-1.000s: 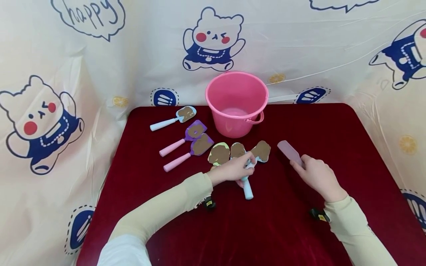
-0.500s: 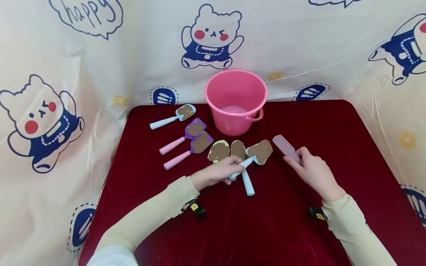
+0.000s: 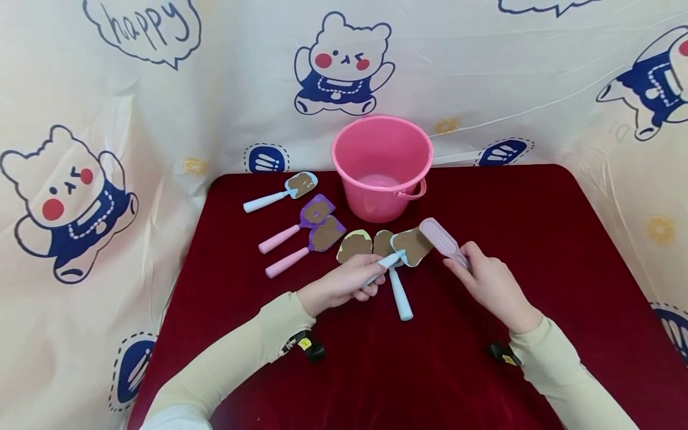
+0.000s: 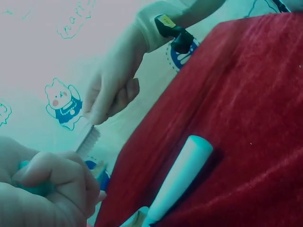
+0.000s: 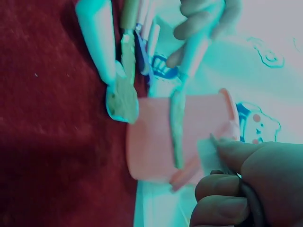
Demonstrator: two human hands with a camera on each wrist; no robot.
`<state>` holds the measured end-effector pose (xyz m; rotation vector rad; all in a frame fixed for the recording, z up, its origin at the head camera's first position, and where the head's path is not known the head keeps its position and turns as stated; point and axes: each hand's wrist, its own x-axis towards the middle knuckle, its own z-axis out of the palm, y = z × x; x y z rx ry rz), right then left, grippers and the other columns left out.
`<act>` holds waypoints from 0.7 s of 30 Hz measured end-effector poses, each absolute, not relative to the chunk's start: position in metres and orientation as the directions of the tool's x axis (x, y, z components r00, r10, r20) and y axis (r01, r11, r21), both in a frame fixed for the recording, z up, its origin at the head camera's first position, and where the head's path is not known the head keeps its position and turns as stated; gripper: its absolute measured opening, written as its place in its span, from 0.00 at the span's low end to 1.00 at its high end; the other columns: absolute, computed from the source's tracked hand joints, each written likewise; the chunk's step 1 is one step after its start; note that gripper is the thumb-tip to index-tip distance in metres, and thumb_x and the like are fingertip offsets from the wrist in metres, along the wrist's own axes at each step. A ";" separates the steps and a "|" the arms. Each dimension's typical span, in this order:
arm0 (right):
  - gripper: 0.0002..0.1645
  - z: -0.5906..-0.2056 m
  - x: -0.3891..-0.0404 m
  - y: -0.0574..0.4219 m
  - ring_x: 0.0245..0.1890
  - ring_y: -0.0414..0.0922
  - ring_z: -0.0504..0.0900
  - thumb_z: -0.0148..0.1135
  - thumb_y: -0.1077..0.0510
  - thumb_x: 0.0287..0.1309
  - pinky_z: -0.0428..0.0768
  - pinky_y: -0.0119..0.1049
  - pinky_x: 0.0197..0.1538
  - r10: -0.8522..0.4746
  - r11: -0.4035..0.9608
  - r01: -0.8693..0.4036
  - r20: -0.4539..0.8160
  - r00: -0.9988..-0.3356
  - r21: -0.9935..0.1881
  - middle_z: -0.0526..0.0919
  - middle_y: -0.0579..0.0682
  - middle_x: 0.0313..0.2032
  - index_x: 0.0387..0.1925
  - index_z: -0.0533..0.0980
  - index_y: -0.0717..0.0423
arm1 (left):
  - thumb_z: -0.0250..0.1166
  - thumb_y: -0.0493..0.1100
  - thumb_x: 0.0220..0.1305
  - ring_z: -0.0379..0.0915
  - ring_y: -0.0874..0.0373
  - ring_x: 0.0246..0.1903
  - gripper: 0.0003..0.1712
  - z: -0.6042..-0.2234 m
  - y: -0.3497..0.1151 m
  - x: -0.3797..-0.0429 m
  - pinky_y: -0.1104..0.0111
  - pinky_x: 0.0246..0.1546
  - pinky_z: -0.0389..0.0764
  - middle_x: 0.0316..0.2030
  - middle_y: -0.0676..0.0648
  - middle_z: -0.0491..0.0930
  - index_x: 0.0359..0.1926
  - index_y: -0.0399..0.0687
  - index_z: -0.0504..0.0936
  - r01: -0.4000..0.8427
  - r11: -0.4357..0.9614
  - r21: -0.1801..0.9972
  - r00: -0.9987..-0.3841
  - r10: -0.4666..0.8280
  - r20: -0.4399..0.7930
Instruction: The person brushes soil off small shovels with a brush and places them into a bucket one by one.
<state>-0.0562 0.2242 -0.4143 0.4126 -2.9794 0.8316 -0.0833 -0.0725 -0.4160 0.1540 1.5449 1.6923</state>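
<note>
My left hand (image 3: 344, 283) grips the pale blue handle of a small toy shovel (image 3: 412, 246), whose blade is coated in brown, mud-like stuff. In the right wrist view this shovel (image 5: 177, 125) shows edge-on, raised off the table. My right hand (image 3: 497, 289) holds a pale pink brush (image 3: 441, 239) by its handle, and its head overlaps the right edge of the brown blade. Bristles of the brush (image 4: 89, 141) show in the left wrist view. Just under the held shovel lies another blue-handled shovel (image 3: 401, 295), its brown blade partly hidden.
A pink bucket (image 3: 371, 203) stands at the back middle of the red-covered table (image 3: 430, 376). Left of it lie two purple shovels (image 3: 326, 234) with pink handles and a blue shovel (image 3: 263, 202). A green-edged shovel (image 3: 355, 246) lies behind my left hand. All blades bear brown stuff.
My left hand has picked up the blue shovel and drawn back to the left with it. My right hand has brought the brush leftward to the shovel's blade.
</note>
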 end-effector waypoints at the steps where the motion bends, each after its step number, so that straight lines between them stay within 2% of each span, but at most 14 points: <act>1: 0.15 -0.416 -0.057 0.222 0.18 0.41 0.66 0.66 0.52 0.71 0.67 0.34 0.21 -0.258 0.822 -0.272 0.098 -0.961 -0.501 0.75 0.48 0.23 0.45 0.71 0.57 | 0.47 0.40 0.82 0.50 0.67 0.17 0.16 -0.416 -0.073 -0.084 0.78 0.15 0.51 0.28 0.51 0.63 0.58 0.31 0.69 -0.473 0.091 0.877 -0.664 0.618 -0.422; 3: 0.14 -0.419 -0.057 0.217 0.17 0.40 0.66 0.65 0.53 0.72 0.67 0.34 0.21 -0.275 0.816 -0.292 0.108 -0.955 -0.498 0.74 0.47 0.22 0.44 0.71 0.57 | 0.46 0.44 0.84 0.49 0.68 0.16 0.18 -0.419 -0.073 -0.086 0.78 0.15 0.51 0.26 0.52 0.63 0.55 0.29 0.70 -0.461 0.098 0.882 -0.677 0.603 -0.421; 5: 0.12 -0.421 -0.057 0.212 0.16 0.39 0.66 0.63 0.53 0.73 0.68 0.33 0.20 -0.291 0.809 -0.306 0.111 -0.950 -0.502 0.72 0.46 0.21 0.41 0.71 0.57 | 0.46 0.45 0.84 0.48 0.68 0.15 0.21 -0.421 -0.074 -0.087 0.77 0.15 0.51 0.26 0.52 0.64 0.56 0.27 0.70 -0.456 0.109 0.883 -0.682 0.594 -0.426; 9: 0.12 -0.425 -0.055 0.202 0.15 0.37 0.63 0.63 0.52 0.74 0.66 0.32 0.19 -0.310 0.786 -0.304 0.083 -0.947 -0.538 0.67 0.42 0.17 0.36 0.71 0.54 | 0.46 0.44 0.84 0.48 0.67 0.14 0.22 -0.422 -0.073 -0.087 0.76 0.15 0.51 0.27 0.52 0.64 0.59 0.24 0.69 -0.433 0.156 0.888 -0.668 0.605 -0.433; 14: 0.13 -0.428 -0.055 0.197 0.14 0.37 0.63 0.61 0.49 0.74 0.65 0.33 0.18 -0.318 0.791 -0.288 0.039 -0.947 -0.540 0.66 0.42 0.16 0.36 0.73 0.52 | 0.45 0.44 0.84 0.48 0.67 0.14 0.23 -0.423 -0.070 -0.087 0.76 0.16 0.52 0.26 0.52 0.63 0.60 0.24 0.69 -0.418 0.191 0.888 -0.651 0.619 -0.440; 21: 0.17 -0.437 -0.062 0.206 0.13 0.40 0.61 0.60 0.50 0.75 0.64 0.36 0.16 -0.315 0.850 -0.335 0.119 -0.942 -0.406 0.63 0.44 0.15 0.31 0.68 0.54 | 0.44 0.44 0.84 0.48 0.67 0.15 0.23 -0.421 -0.068 -0.087 0.75 0.15 0.51 0.26 0.52 0.62 0.61 0.24 0.67 -0.430 0.205 0.879 -0.647 0.609 -0.458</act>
